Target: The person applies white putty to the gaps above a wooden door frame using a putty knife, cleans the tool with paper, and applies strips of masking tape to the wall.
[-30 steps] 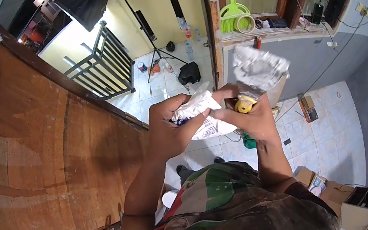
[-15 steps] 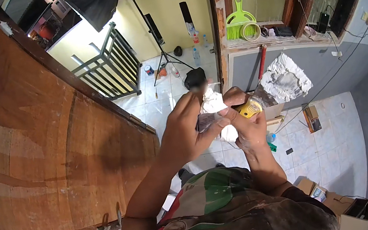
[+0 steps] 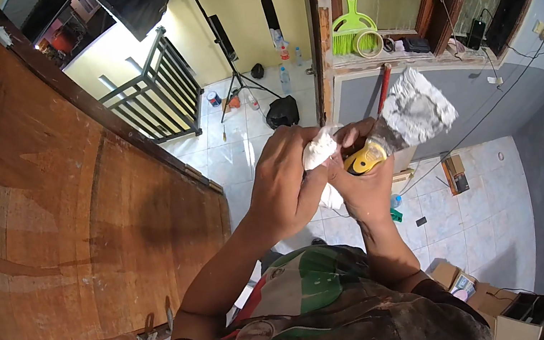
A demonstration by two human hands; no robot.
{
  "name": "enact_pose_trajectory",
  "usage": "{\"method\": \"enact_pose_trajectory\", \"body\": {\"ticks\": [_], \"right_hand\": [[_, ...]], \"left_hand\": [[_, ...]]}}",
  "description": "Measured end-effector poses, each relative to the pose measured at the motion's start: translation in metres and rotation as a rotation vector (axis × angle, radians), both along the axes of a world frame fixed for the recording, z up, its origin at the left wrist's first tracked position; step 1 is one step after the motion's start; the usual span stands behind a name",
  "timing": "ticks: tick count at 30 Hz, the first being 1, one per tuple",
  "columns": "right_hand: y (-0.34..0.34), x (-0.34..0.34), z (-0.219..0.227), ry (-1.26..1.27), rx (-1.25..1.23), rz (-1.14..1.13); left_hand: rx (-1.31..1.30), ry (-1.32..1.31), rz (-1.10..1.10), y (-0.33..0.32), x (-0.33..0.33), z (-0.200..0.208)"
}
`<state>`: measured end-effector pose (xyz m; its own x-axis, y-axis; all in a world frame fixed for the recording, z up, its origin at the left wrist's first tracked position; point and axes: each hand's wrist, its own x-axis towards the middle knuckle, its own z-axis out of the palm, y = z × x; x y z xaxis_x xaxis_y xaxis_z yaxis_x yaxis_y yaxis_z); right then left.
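Note:
In front of my chest, my left hand (image 3: 287, 185) is closed around a crumpled plastic bag of white putty (image 3: 319, 150). White paste bulges out above and below its fingers. My right hand (image 3: 366, 186) grips a putty knife (image 3: 365, 158) by its yellow handle, and its fingertips also touch the bag. Out to the right reaches the knife's wide blade, with a thick, rough layer of white putty (image 3: 417, 108) on it. Part of the bag is hidden behind my fingers and thumbs.
At left stands a wooden door (image 3: 44, 239). Beyond the doorway are a black railing (image 3: 153, 96), a light stand (image 3: 235, 78) and a black bag (image 3: 281, 111). A green dustpan (image 3: 354, 28) rests on the window sill, and a red handle (image 3: 385, 88) leans below. Cardboard boxes (image 3: 496, 305) lie lower right.
Both hands have drawn closer together, and the bag's top is now squeezed and folded between them. Less of the bag shows. The loaded putty knife has shifted slightly upward.

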<state>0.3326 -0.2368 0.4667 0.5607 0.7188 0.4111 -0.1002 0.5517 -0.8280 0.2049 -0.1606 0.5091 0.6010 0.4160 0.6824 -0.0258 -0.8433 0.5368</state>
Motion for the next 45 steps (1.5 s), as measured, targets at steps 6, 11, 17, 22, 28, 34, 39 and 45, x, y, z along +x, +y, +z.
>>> {"method": "enact_pose_trajectory", "body": {"ticks": [6,11,17,22,28,34,39,45], "right_hand": [[-0.022,0.02,0.005,-0.079,-0.063,0.161],[-0.073,0.055,0.015,0.03,-0.139,0.149],[-0.096,0.069,0.035,-0.456,-0.267,0.102],[-0.075,0.053,0.057,-0.817,-0.387,0.027],[-0.063,0.043,0.062,-0.861,-0.357,-0.013],[-0.055,0.041,0.069,-0.896,-0.354,0.012],[-0.047,0.044,0.07,-0.89,-0.362,0.063],[-0.043,0.051,0.065,-0.886,-0.389,0.145]], "left_hand": [[0.082,-0.005,-0.051,-0.003,-0.001,-0.012],[0.168,0.076,0.073,0.008,-0.018,0.0],[-0.115,0.198,-0.043,0.02,-0.034,0.011],[-0.103,0.236,-0.085,0.023,-0.033,0.023],[-0.02,0.305,-0.003,0.024,-0.046,0.027],[0.109,0.258,0.064,0.027,-0.052,0.026],[0.042,0.364,0.077,0.025,-0.057,0.036],[0.001,0.447,0.012,0.032,-0.061,0.042]]}}
